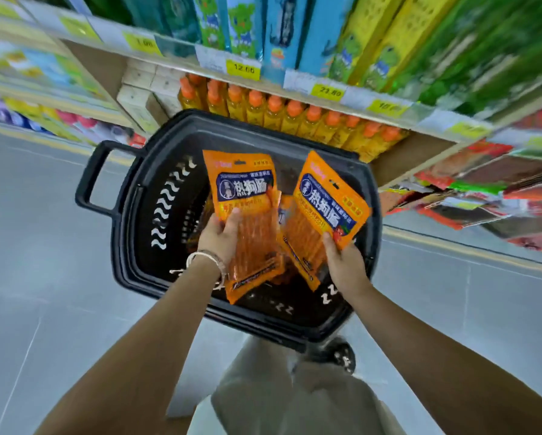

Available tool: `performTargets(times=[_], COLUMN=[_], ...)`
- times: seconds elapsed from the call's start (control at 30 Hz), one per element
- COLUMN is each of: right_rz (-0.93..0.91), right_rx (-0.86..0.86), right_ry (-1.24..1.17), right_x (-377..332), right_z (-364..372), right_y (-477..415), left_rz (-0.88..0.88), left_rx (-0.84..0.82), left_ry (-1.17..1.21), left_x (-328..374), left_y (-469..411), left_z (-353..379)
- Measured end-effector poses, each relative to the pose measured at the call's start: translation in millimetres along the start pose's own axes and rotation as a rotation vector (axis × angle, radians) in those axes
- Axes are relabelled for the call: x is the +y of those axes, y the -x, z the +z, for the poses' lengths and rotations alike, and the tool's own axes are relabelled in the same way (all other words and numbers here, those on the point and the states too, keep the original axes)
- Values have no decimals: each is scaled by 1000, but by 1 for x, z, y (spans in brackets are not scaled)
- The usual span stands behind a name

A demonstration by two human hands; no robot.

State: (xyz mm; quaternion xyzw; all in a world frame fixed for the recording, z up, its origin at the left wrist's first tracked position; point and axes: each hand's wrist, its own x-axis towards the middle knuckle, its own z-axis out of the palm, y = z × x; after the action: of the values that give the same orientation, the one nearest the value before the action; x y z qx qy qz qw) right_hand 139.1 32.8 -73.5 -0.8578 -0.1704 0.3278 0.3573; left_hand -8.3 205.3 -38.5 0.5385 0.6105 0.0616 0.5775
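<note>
I hold two orange snack packets over a black wheeled shopping basket (131,215). My left hand (219,237) grips the left packet (247,196) by its left edge, with the thumb across its front. My right hand (345,259) grips the right packet (323,208) at its lower right corner. Both packets stand upright with their blue labels facing me. More orange packets (284,211) lie in the basket below, partly hidden by the two I hold.
The basket stands on a grey tiled floor (43,262) with its handle (92,180) at the left and a wheel (342,356) near my legs. Shelves behind hold orange-capped bottles (291,119), boxed goods (241,26) with yellow price tags, and hanging packets (489,196) at right.
</note>
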Motion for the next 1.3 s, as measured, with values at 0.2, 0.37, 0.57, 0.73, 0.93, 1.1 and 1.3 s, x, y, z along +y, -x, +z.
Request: performTargets(times=[0.2,0.37,0.57,0.73,0.93,1.1,1.3], right_rz=[-174,-242,-381,-509,-593,-653,-743], right_rx=[165,383,612,718,793,865,887], right_ry=[-320,-429,-324,-335,-453,-491,-553], right_x=[-8,17,39,30,-20,-79,-144], right_z=[-107,-215,-354,-445,-529,-584,-633], right_y=[50,108,154,170,158,132,96], left_rz=[313,510,711,836,960,1017,1108], left_rx=[-63,-18,-68,-149,-121,-98,-86], left_ry=[25,97,137,166,236,276,301], left_x=[39,77,134,191,275,347,418], left_y=[87,178,267,315,341,348,338], left_z=[55,119,191,225,243,258,268])
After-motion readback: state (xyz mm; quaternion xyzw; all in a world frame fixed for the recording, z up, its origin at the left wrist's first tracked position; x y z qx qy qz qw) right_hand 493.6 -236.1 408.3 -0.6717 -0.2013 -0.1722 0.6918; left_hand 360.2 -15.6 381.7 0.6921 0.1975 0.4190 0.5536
